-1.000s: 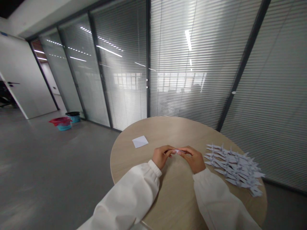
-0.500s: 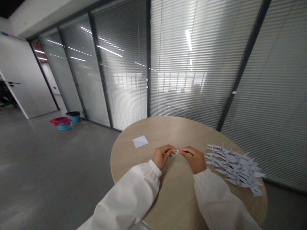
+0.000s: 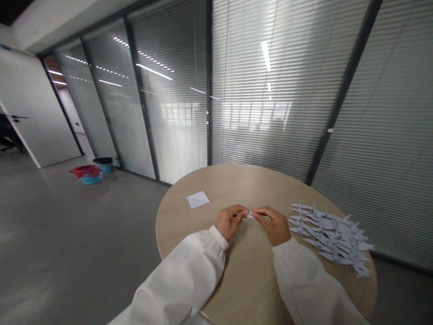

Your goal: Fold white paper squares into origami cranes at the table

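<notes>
White paper piece, small, at approx. centre of the round surface, pinched betw. both hands. L hand: fingers closed on the piece's L end, thumb below, index above. R hand: thumb & index grasping the R end, fingertips just beside those of the L hand. Fold shape hard to read (most of it hidden by the fingers, only a pale sliver showing); piece seems to be held a little above the surface, but can't be sure from this angle.

Surface: light wood grain, rounded edge. Paper square, white, lying flat beyond & to L of the L hand, w/ a faint diagonal line across it; apart from both hands. Folded paper figures, white, w/ pointed tips, crowded tog. in overlapping rows to R of the R hand, near the R edge.

Sleeves: L sleeve & R sleeve both white, gathered at the cuffs.

Bkgd: glass partition w/ horiz. blinds & dark frames behind the surface. Grey floor to L. Two blue bins on it near the partition: red-lined bin in front, black-lined bin just behind. White door, dark handle, far L, standing open.
</notes>
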The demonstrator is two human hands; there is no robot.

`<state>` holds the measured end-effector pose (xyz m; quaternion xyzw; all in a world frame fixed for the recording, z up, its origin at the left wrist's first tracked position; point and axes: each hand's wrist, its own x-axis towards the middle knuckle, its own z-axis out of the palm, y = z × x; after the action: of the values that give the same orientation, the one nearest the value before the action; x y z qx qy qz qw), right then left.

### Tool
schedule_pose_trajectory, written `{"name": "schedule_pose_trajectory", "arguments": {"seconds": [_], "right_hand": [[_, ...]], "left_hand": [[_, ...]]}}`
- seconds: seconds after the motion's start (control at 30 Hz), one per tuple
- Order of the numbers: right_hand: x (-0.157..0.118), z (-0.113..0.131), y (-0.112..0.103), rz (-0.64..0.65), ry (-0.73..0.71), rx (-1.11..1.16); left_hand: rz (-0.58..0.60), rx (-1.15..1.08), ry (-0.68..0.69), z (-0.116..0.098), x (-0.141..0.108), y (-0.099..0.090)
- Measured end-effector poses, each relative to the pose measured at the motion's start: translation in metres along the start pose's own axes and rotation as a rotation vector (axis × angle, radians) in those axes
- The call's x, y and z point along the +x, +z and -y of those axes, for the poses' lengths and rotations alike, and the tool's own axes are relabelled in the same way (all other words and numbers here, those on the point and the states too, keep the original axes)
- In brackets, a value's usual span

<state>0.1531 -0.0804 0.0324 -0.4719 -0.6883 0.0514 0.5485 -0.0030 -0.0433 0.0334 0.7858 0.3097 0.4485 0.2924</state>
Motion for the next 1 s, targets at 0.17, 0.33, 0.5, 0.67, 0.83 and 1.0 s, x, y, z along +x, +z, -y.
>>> {"name": "schedule_pose_trajectory", "arguments": {"seconds": [0.17, 0.33, 0.5, 0.67, 0.83, 1.0], "right_hand": [[0.0, 0.001, -0.001, 0.024, 0.042, -0.03], [0.0, -0.003, -0.001, 0.051, 0.128, -0.016], [0.0, -0.005, 0.002, 0.091, 0.222, 0.055], [-0.001, -0.007, 0.003, 0.143, 0.285, 0.141], [-0.001, -0.012, 0.002, 0.212, 0.277, 0.195], [0.0, -0.016, 0.001, 0.176, 0.3, 0.123]], "left_hand": [[0.024, -0.01, -0.045, 0.003, 0.0, 0.003], [0.059, -0.068, -0.078, 0.007, 0.001, 0.006], [0.06, -0.059, -0.12, 0.009, 0.002, 0.005], [0.06, -0.079, -0.116, 0.01, 0.003, 0.004], [0.053, -0.018, -0.103, 0.01, 0.003, 0.004], [0.046, 0.022, -0.081, 0.009, 0.002, 0.004]]}}
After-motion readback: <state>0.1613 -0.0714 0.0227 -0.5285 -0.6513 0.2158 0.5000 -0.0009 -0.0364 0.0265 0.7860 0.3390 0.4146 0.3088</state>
